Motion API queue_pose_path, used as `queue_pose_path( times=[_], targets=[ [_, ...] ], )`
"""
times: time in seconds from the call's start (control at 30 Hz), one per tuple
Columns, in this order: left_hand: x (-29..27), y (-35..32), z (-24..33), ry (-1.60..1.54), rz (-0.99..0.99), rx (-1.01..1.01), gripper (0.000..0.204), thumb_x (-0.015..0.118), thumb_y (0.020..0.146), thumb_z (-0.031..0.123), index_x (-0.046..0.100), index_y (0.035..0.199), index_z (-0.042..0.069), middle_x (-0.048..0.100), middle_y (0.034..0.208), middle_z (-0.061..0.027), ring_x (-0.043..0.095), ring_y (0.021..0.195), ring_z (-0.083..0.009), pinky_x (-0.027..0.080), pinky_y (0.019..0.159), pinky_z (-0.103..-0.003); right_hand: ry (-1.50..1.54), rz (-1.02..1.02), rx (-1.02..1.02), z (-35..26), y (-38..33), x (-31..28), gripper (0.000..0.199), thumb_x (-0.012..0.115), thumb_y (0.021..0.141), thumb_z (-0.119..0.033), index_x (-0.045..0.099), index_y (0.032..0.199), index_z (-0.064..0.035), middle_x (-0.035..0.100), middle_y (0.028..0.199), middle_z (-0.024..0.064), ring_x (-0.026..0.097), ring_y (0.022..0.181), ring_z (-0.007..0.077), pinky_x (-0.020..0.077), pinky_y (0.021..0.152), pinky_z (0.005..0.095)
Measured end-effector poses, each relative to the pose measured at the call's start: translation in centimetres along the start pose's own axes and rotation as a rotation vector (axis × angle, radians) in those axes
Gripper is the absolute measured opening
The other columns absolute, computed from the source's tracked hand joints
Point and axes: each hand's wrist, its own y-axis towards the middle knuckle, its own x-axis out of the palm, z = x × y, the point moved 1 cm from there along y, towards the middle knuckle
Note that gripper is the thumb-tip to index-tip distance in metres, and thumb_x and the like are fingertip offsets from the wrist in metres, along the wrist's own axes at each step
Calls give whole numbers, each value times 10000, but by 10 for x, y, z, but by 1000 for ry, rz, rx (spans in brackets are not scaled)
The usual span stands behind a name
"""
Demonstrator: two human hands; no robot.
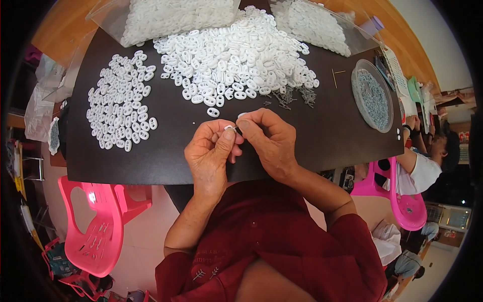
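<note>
My left hand (207, 153), fingers curled in a pinch, holds a small white plastic piece (229, 128) between thumb and forefinger. My right hand (271, 143) meets it, its thumb and forefinger pinched against the same piece. Something small and dark shows between the fingertips, too small to name. Another bit of white (241, 115) peeks out by the right fingertips. Beyond my hands lies a big heap of white oval two-holed plastic pieces (231, 55). A small pile of grey screws (287, 97) sits at its near right edge.
Loose oval pieces (121, 103) spread at the left of the dark table (156, 161). Clear bins of white pieces (176, 20) stand at the back. A round tub (354, 98) of screws is at right. Pink chairs (100, 229) flank the table; another person (420, 166) sits at right.
</note>
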Motion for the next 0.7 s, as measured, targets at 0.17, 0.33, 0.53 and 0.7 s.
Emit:
queue_pose_path(
  times=[0.17, 0.33, 0.53, 0.7],
  targets=[
    [1, 0, -2, -1, 6, -4, 117, 571, 905, 118, 584, 936, 6, 614, 747, -35, 517, 581, -47, 390, 493, -166, -21, 15, -1, 2, 0, 1, 133, 577, 891, -93, 612, 923, 31, 605, 814, 17, 532, 731, 54, 448, 665, 201],
    [0, 0, -1, 31, 23, -2, 117, 575, 904, 126, 588, 930, 13, 611, 741, -24, 514, 582, -42, 381, 493, -160, -29, 31, -11, 5, -1, 2, 127, 575, 890, -87, 614, 921, 30, 607, 812, 16, 532, 729, 50, 446, 660, 200],
    [0, -1, -2, 67, 23, 9, 120, 581, 902, 139, 592, 933, 23, 611, 742, -17, 508, 579, -34, 372, 492, -154, 24, 59, 1, 8, -2, 4, 118, 567, 892, -75, 616, 915, 30, 609, 812, 18, 532, 717, 49, 445, 648, 198],
    [-1, -1, -2, 70, 30, 14, 120, 578, 904, 140, 590, 933, 24, 610, 741, -16, 504, 574, -33, 367, 488, -152, 25, 58, 10, 7, -1, 6, 110, 560, 894, -67, 611, 907, 29, 604, 805, 19, 532, 716, 51, 444, 643, 198]
  ],
)
